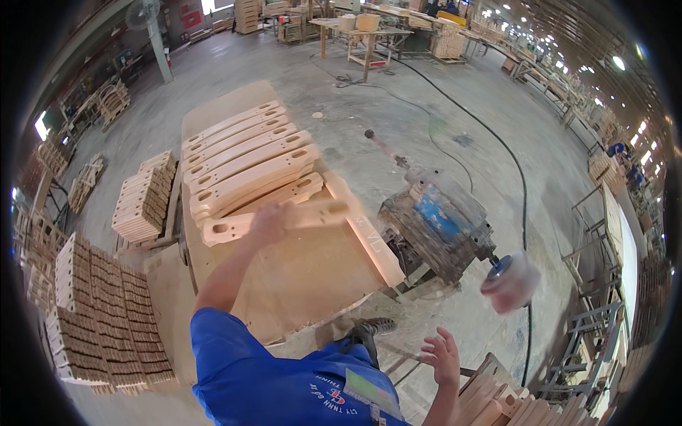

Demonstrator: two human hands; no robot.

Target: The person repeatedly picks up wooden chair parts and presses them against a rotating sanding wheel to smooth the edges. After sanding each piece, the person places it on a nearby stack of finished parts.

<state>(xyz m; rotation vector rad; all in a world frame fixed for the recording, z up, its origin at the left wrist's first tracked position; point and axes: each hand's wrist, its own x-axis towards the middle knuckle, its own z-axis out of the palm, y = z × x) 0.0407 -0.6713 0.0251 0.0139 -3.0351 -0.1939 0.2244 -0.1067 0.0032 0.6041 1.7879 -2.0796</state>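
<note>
My left hand (pixel 268 221) reaches over the table, its fingers closed round the middle of a pale wooden rail (pixel 233 227) with oblong holes near its ends. The rail's right end is smeared by motion. Just beyond it, several similar curved rails (pixel 249 160) lie side by side in a stack. At the lower right, my right hand (pixel 444 356) is raised with its fingers apart and nothing in it. Below that hand is a pile of wooden pieces (pixel 490 408).
A board-topped table (pixel 284 298) has a marked wooden strip (pixel 369 241) along its right side. Right of it stands a worn blue machine (pixel 440 220) with a blurred, round spinning head (pixel 508 284). Stacked wooden pieces (pixel 106 312) stand at left; a black cable (pixel 490 131) crosses the floor.
</note>
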